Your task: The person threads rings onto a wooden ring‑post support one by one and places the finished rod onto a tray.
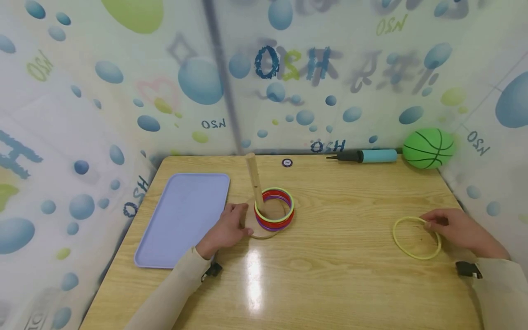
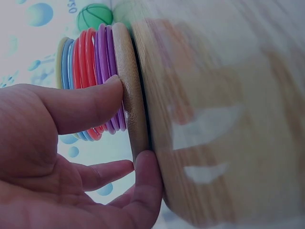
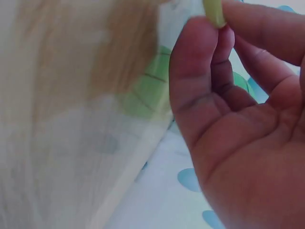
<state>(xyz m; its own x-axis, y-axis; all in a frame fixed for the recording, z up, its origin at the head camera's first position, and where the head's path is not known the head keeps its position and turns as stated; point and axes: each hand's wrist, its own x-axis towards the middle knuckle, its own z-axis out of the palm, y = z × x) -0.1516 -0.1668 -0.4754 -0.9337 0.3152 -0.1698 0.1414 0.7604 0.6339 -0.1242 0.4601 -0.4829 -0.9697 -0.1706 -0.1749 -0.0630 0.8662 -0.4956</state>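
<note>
A wooden peg (image 1: 254, 181) rises, slightly tilted in the head view, from a round wooden base (image 1: 261, 235). Around it lies a stack of rings (image 1: 275, 223); the left wrist view shows purple, red and blue rings (image 2: 85, 57) with a yellow one on top. My left hand (image 1: 228, 228) holds the edge of the base, thumb (image 2: 95, 102) and fingers spread along its rim. Far to the right, my right hand (image 1: 453, 229) pinches a single yellow ring (image 1: 394, 238) between thumb and fingertips. Only a short piece of that ring (image 3: 214, 12) shows in the right wrist view.
Left of the base lies a lavender tray (image 1: 185, 215), partly behind my left forearm. Along the back edge are a small round disc (image 1: 287, 162), a blue and black hand pump (image 1: 377, 156) and a green ball (image 1: 429, 148). Patterned curtains (image 1: 272, 114) enclose the wooden table (image 1: 330, 275).
</note>
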